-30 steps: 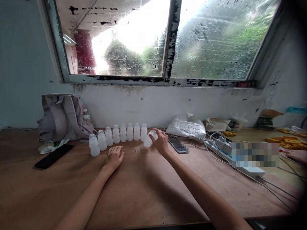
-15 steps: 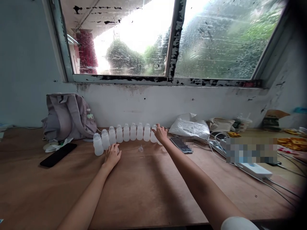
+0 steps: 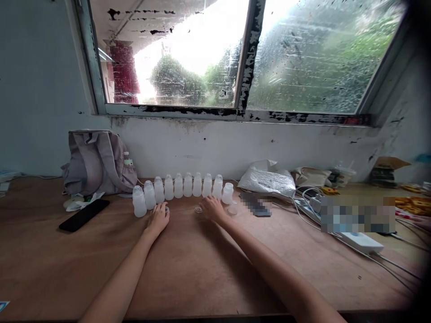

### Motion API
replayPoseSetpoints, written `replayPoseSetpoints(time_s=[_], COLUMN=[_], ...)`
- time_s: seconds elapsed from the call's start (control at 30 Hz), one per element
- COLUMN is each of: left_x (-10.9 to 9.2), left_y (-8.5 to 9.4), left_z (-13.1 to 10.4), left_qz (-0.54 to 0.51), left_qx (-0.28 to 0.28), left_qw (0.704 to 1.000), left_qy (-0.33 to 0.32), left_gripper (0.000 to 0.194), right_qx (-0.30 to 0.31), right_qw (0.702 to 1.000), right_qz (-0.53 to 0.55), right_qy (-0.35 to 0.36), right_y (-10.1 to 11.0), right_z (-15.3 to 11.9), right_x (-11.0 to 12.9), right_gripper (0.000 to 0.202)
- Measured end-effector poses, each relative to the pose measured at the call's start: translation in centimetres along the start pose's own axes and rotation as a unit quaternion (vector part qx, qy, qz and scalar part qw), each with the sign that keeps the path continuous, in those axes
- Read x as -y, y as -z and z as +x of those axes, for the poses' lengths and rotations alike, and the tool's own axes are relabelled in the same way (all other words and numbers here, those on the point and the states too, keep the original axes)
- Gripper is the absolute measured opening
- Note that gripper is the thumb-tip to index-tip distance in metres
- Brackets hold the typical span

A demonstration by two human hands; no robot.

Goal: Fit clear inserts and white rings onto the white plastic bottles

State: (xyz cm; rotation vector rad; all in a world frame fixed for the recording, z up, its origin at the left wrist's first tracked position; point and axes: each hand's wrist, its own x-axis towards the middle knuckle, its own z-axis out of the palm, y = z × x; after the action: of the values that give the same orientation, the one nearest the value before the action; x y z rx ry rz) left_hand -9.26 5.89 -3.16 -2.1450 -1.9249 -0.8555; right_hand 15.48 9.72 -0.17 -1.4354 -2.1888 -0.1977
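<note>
Several frosted white baby bottles stand upright in a curved row. Clear caps top most of them, while the rightmost bottle has none. My left hand rests on the table before the left bottles, fingers curled around a small clear round piece, mostly hidden. My right hand reaches in front of the row with fingers extended, close beside a clear bottle nipple with a ring; whether the fingertips touch it is unclear. A clear cap lies near the rightmost bottle.
A grey backpack and a black phone are at left. To the right lie a silver plastic package, another partly blurred phone, and a white power strip with cables. A window wall stands behind the table.
My right hand has moved from the capped bottle near the right end, leftward and toward me, to beside the nipple. The uncapped bottle and loose cap now show fully. My left hand stays put.
</note>
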Motion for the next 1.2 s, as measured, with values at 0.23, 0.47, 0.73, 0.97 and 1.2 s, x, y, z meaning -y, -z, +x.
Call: replayPoseSetpoints(time_s=[0.23,0.47,0.73,0.97,1.2], left_x=[-0.5,-4.6,-8.2,-7.3,-7.9], left_y=[0.4,-0.3,-3.3,-3.5,-2.6], left_z=[-0.1,0.4,2.2,1.7,1.3], left_qz=[-0.087,-0.306,-0.343,-0.295,-0.246], left_qx=[-0.015,-0.026,0.042,0.056,0.071], left_qw=[0.996,0.946,0.934,0.949,0.957], left_qy=[-0.031,-0.1,-0.086,-0.099,-0.136], left_gripper=[0.028,0.031,0.038,0.037,0.04], right_qx=[-0.014,0.018,-0.089,-0.083,-0.073], right_qw=[0.999,0.993,0.966,0.963,0.967], right_qz=[0.048,0.113,0.217,0.221,0.211], right_qy=[-0.009,0.04,-0.113,-0.127,-0.119], right_y=[-1.6,-0.9,-1.2,-1.6,-1.6], right_z=[-2.2,-3.8,-3.0,-3.1,-3.1], right_x=[1.5,1.5,-0.1,0.1,0.3], right_gripper=[0.021,0.023,0.018,0.016,0.015])
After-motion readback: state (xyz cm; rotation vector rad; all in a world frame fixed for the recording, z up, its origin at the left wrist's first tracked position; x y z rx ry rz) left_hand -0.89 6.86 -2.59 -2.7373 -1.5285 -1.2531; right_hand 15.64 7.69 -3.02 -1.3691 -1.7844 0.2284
